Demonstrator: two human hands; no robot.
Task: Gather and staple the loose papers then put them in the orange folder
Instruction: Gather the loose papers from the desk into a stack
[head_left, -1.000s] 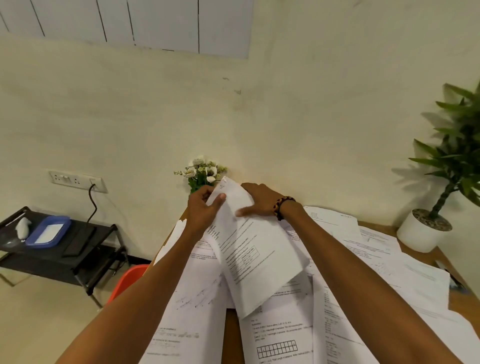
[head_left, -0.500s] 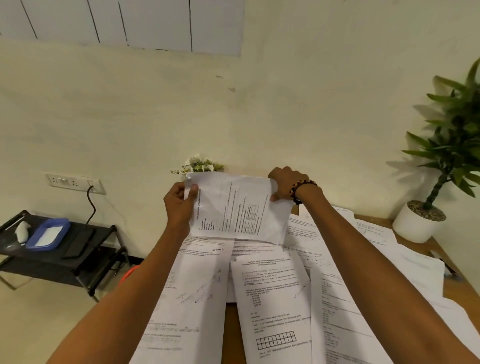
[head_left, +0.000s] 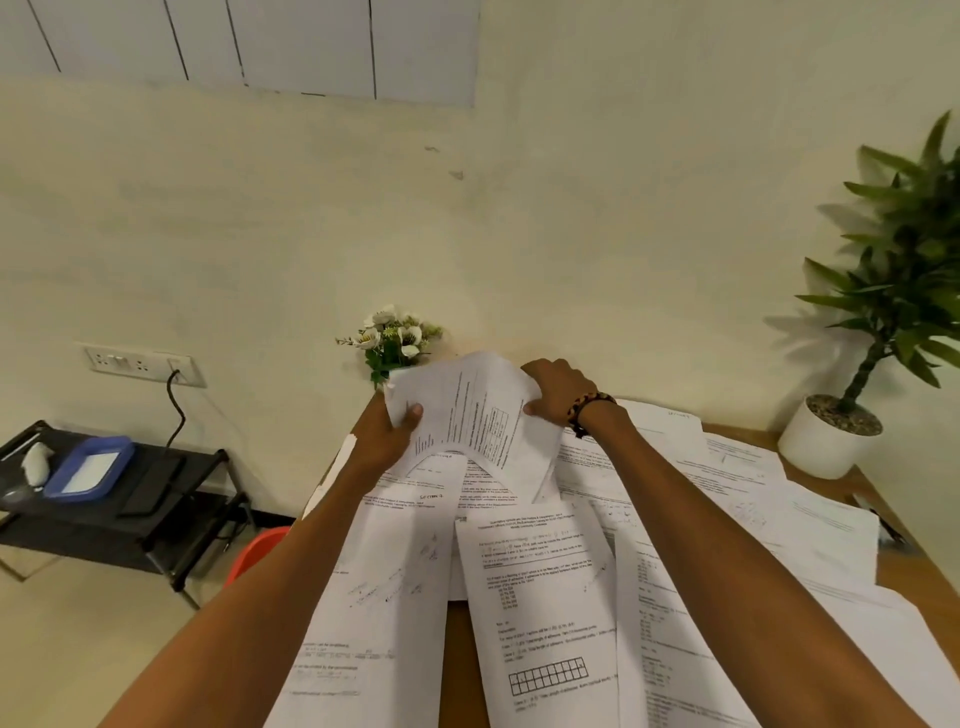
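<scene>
Currently my left hand (head_left: 387, 439) and right hand (head_left: 558, 392) are pinching opposite edges of a bowed white printed sheet (head_left: 470, 415) above the wooden desk (head_left: 904, 566); loose white printed papers (head_left: 540, 597) are lying beneath.

I have only the head view: it looks forward and down from above the wooden desk (head_left: 906, 564), toward the cream wall (head_left: 597, 234), close over both forearms, with no second view to overlap.

Left hand (head_left: 387, 434) & right hand (head_left: 558, 389) grip bowed sheet (head_left: 467, 415) above loose papers (head_left: 540, 587) on desk (head_left: 457, 660).
</scene>
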